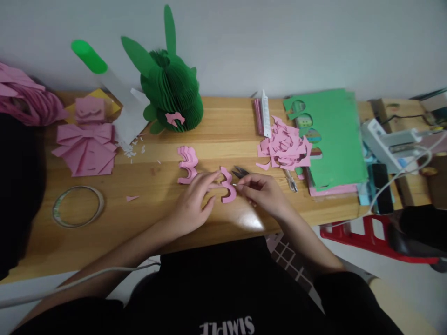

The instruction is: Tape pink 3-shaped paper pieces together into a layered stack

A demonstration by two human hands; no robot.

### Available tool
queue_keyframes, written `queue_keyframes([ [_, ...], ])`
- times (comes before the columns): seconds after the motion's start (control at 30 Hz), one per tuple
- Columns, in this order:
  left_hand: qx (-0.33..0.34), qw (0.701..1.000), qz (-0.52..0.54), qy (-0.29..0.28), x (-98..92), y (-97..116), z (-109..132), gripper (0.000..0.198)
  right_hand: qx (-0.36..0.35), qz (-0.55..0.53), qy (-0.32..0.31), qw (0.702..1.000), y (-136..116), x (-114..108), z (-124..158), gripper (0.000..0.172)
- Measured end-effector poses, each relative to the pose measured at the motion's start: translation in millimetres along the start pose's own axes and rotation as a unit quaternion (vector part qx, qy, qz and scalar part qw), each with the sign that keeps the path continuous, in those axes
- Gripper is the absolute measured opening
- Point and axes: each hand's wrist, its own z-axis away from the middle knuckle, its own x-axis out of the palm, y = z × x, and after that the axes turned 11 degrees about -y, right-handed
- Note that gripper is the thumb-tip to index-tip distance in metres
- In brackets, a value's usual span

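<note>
Lying flat on the tabletop [218,135], a wavy pink paper piece [229,187] shaped like a numeral 3 sat between the person's two hands, near the front edge. The left hand's fingers [211,178] reached its left edge, touching around the middle notch; the right hand's fingertips were just beside its right edge.

The left hand [194,201] came in from the lower left, stretched out low, fingers spread with the thumb apart. The right hand [261,191] came in from the lower right, turned inward and curled, with thumb and forefinger together, clamped on a tiny white bit [234,185].

The pink piece's long axis ran roughly away from the person; its two bumps bulged to the right and its ends pointed left. Just left of it lay a stack of similar pink shapes [187,164]. Dark blades [240,171] showed just beyond the right hand. Farther back stood a green honeycomb paper figure [176,93], and to the right was a heap of pink scraps [284,144].
</note>
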Motion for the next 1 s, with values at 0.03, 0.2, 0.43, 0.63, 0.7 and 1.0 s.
queue_keyframes([
  [0.03, 0.015, 1.000, -0.014, -0.007, -0.3, -0.9, -0.2, 0.060, 0.008, 0.003, -0.003, 1.000, -0.8, 1.2, -0.2, 0.017],
  [0.2, 0.075, 0.993, -0.081, -0.042, -2.1, -2.1, -0.3, 0.064, 0.066, 0.017, 0.002, 0.998, -0.1, 6.1, 6.0, 0.015],
  [0.43, 0.126, 0.975, -0.175, -0.044, 3.8, -3.3, -1.9, 0.059, 0.130, 0.029, -0.024, 0.991, 0.6, 18.0, 17.3, 0.017],
  [0.63, 0.124, 0.977, -0.170, -0.030, 6.8, -6.5, -1.6, 0.056, 0.132, 0.035, -0.025, 0.990, 2.1, 29.4, 14.3, 0.010],
  [0.7, 0.131, 0.977, -0.166, -0.023, 7.0, -7.5, -0.9, 0.053, 0.130, 0.044, -0.018, 0.990, 3.9, 29.7, 13.9, 0.011],
  [1.0, 0.089, 0.981, -0.172, -0.020, 10.9, -10.7, 1.0, 0.047, 0.125, 0.085, -0.014, 0.988, 11.6, 28.2, 11.8, 0.015],
])
